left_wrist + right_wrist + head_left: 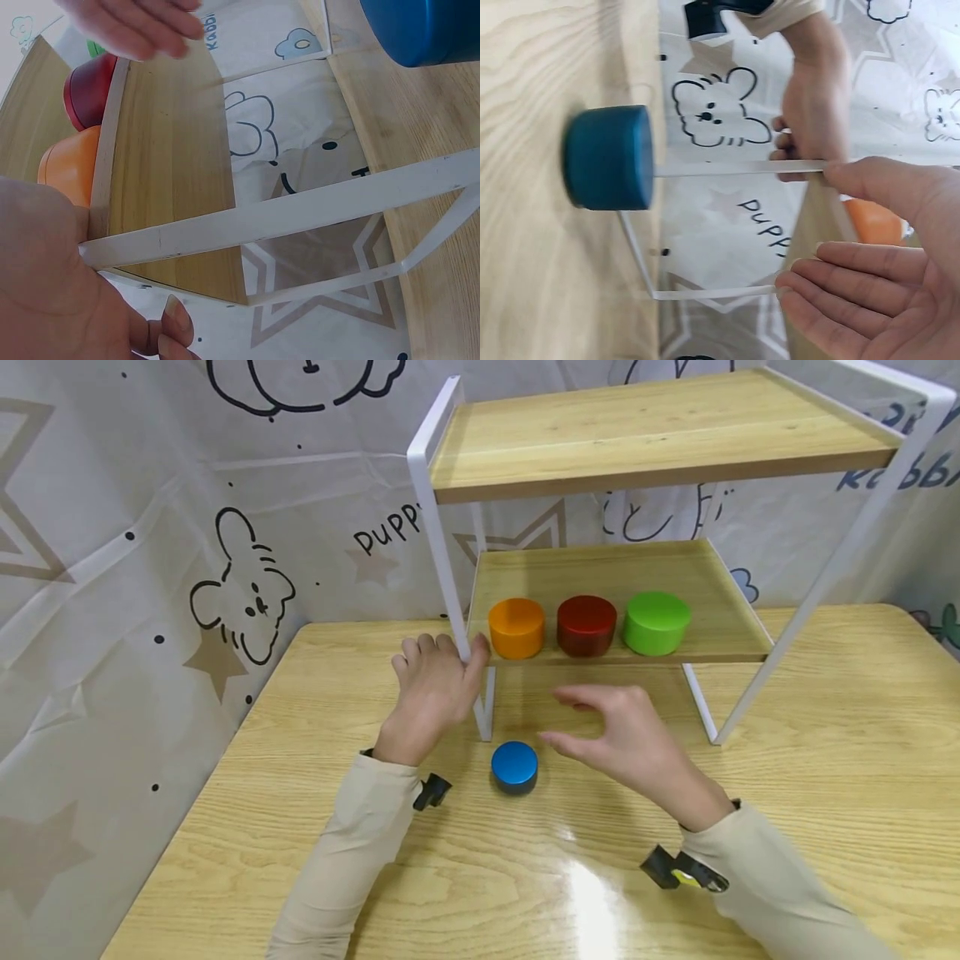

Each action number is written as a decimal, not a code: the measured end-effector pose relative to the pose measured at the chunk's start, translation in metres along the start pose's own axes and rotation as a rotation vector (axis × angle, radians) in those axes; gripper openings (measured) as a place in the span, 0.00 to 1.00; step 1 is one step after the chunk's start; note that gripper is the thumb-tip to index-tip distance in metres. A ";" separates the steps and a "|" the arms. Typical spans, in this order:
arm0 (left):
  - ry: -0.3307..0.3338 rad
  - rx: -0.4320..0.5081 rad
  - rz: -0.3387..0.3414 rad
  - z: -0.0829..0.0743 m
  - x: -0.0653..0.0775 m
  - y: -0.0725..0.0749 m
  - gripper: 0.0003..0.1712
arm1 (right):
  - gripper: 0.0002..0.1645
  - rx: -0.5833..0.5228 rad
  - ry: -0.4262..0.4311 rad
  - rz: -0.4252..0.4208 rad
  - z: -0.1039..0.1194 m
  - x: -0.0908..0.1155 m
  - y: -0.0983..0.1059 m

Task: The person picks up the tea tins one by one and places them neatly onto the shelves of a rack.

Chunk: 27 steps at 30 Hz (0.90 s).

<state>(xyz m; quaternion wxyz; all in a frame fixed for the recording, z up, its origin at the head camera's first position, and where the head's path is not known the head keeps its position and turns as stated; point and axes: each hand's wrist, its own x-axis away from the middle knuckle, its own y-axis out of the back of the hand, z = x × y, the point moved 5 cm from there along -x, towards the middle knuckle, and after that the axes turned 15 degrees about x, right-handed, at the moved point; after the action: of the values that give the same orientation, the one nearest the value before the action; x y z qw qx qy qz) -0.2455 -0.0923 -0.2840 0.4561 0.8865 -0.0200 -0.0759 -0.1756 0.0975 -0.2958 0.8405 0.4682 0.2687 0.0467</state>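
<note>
My left hand [435, 685] grips the white front-left post [442, 552] of a two-tier shelf rack, its thumb on the inner side near the lower board [600, 560]. Seen from the left wrist, the palm [52, 277] lies against the post and the fingers bend past it. My right hand [630, 735] holds nothing; its thumb and fingers are spread apart in front of the rack. Just left of it, a blue round tin [514, 767] stands upright on the table. The right wrist view shows the tin [609, 157] beyond the open fingers [870, 292].
On the lower board an orange tin [517, 628], a dark red tin [587, 626] and a green tin [657, 623] stand in a row. The upper board [637, 431] overhangs them. A printed cloth [337, 477] hangs behind the wooden table [315, 693].
</note>
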 end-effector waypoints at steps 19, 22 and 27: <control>-0.017 -0.028 -0.030 -0.001 0.000 0.000 0.34 | 0.43 0.103 -0.053 0.289 -0.006 0.003 -0.067; -0.019 -0.025 -0.029 -0.001 0.000 0.000 0.34 | 0.43 0.105 -0.067 0.318 -0.006 0.005 -0.076; -0.017 -0.025 -0.025 0.000 0.001 0.000 0.35 | 0.42 0.074 -0.054 0.316 -0.003 0.006 -0.086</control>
<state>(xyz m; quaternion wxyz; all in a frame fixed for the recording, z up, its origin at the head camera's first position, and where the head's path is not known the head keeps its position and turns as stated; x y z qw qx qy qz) -0.2447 -0.0920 -0.2837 0.4661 0.8801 -0.0119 -0.0893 -0.1869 0.0536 -0.3691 0.8118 0.5363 0.1703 0.1559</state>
